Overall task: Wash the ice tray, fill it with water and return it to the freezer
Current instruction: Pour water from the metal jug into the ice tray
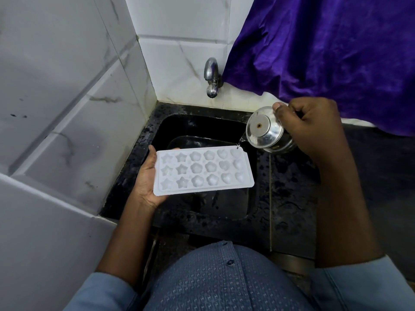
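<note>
Filling under way: a person holds a white ice tray [203,170] level over a wet black sink [202,122] and pours from a small steel kettle [267,133]. The left hand [146,178] cradles the tray's left end, thumb hooked over its far edge. The right hand [314,126] grips the tilted kettle, thumb on the lid. A thin stream of water [239,143] meets the far right corner mould. Next, the spout likely needs to pass from mould to mould while the tray stays flat.

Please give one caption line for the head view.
Left hand holds the ice tray over the sink; right hand pours water from a steel kettle.
</note>
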